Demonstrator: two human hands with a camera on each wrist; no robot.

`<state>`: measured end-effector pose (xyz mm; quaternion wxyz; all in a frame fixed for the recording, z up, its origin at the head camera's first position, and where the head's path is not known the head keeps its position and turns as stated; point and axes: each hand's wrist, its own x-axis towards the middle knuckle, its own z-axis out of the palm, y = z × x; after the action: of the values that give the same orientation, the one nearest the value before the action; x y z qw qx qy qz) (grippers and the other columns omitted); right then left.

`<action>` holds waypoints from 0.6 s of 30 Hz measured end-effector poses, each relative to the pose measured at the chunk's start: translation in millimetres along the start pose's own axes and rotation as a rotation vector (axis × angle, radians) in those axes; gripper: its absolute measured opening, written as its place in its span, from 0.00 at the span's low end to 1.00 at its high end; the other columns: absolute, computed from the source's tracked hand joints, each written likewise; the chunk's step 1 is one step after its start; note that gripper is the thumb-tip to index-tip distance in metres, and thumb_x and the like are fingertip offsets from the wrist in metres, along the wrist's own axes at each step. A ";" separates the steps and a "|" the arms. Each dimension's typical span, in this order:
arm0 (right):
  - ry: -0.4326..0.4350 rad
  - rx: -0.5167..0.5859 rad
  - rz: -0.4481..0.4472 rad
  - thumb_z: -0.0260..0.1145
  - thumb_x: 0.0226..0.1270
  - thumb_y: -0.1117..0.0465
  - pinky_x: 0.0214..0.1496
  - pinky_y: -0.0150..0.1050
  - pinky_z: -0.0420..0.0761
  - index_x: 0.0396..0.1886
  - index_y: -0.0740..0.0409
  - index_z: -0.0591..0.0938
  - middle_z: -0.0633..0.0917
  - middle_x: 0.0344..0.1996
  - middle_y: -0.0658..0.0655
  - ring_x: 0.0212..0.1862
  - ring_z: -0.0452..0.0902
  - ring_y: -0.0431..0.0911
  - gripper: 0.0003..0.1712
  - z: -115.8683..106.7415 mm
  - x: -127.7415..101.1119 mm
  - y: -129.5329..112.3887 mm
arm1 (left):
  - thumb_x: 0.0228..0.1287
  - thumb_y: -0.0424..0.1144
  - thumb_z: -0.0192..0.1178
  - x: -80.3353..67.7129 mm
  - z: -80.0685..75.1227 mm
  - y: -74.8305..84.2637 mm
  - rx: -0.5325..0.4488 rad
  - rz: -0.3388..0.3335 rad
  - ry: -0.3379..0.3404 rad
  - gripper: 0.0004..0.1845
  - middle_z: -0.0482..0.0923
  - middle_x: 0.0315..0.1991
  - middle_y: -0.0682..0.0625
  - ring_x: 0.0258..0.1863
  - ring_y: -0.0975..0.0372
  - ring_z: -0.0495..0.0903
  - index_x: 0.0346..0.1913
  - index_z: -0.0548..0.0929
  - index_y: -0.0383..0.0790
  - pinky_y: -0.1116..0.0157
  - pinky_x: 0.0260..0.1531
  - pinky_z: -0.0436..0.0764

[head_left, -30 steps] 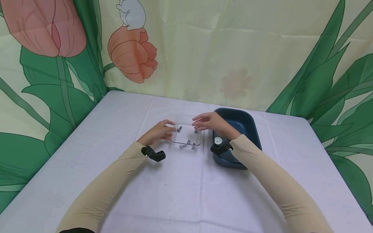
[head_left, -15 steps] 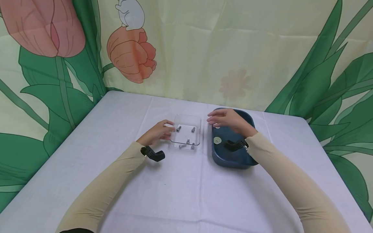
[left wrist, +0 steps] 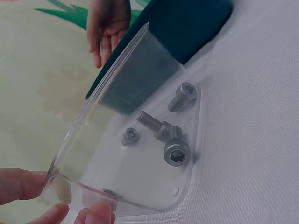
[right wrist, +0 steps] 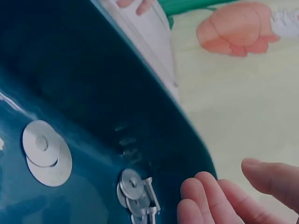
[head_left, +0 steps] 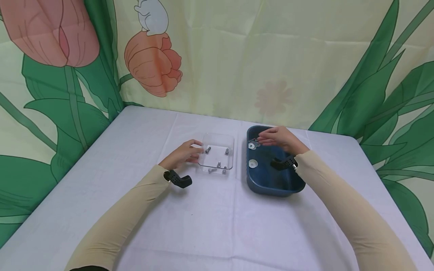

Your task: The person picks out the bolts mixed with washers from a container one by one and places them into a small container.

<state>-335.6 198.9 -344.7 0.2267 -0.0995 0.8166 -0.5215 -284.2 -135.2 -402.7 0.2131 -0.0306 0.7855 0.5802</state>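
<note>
My left hand [head_left: 183, 153] holds the left side of a clear plastic box [left wrist: 117, 196], its fingers at the rim and against the wall. Several silver socket-head screws [left wrist: 176, 153] lie loose on the box's bottom. My right hand [head_left: 281, 139] hovers over the far part of a dark blue tray [head_left: 271, 190], holding nothing visible. Its thumb stands apart from the loosely bent fingers [right wrist: 205, 196]. Inside the tray lie two overlapping large washers [right wrist: 46, 154]. Smaller washers [right wrist: 133, 186] sit close to the tray wall, beside small metal parts [right wrist: 152, 200] whose kind is unclear.
A white cloth [head_left: 190, 233] covers the table, with a fold line running between the hands. Behind it hangs a flower-printed curtain [head_left: 230, 67]. The box and the tray stand side by side with a narrow gap. Each wrist wears a black camera band [head_left: 178, 178].
My right hand has moved right, from above the clear box to over the blue tray, uncovering washers there. One screw at the box's right has shifted slightly. My left hand stays put.
</note>
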 end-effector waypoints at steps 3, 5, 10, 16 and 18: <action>0.048 -0.025 0.065 0.54 0.72 0.57 0.61 0.44 0.72 0.63 0.74 0.66 0.73 0.60 0.71 0.58 0.76 0.54 0.29 0.3 6.7 4.9 | 0.70 0.39 0.51 -0.1 -0.1 -0.3 0.001 0.005 -0.001 0.23 0.69 0.57 0.40 0.52 0.52 0.75 0.65 0.63 0.37 0.71 0.41 0.81; 0.077 -0.027 0.094 0.53 0.72 0.57 0.61 0.43 0.73 0.63 0.74 0.66 0.72 0.61 0.72 0.58 0.76 0.53 0.28 0.3 10.4 7.8 | 0.70 0.39 0.51 0.1 0.0 -0.4 -0.002 0.006 -0.001 0.23 0.69 0.57 0.39 0.52 0.52 0.75 0.65 0.63 0.37 0.70 0.41 0.81; 0.144 -0.024 0.103 0.54 0.72 0.59 0.59 0.41 0.74 0.62 0.73 0.68 0.75 0.59 0.69 0.53 0.81 0.48 0.26 -0.5 17.3 15.2 | 0.70 0.39 0.51 0.7 -0.4 -0.5 -0.002 -0.006 0.006 0.23 0.69 0.57 0.40 0.52 0.52 0.75 0.64 0.64 0.38 0.70 0.41 0.81; 0.183 -0.013 0.084 0.55 0.71 0.61 0.59 0.41 0.74 0.62 0.74 0.68 0.74 0.60 0.71 0.44 0.84 0.39 0.25 -3.2 25.8 25.2 | 0.70 0.40 0.51 1.3 -0.1 -0.3 0.006 -0.019 0.017 0.23 0.69 0.59 0.39 0.53 0.52 0.74 0.64 0.64 0.40 0.70 0.42 0.80; 0.184 -0.010 0.109 0.54 0.71 0.61 0.58 0.40 0.75 0.62 0.74 0.68 0.72 0.60 0.72 0.43 0.84 0.38 0.25 -3.8 27.4 27.2 | 0.70 0.40 0.52 1.6 0.2 -0.5 0.009 -0.024 0.019 0.23 0.69 0.59 0.39 0.54 0.52 0.74 0.65 0.64 0.40 0.70 0.43 0.81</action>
<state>-359.4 202.9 -375.1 0.1784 -0.0080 0.8407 -0.5112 -285.5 -134.9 -403.8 0.2124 -0.0445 0.7897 0.5737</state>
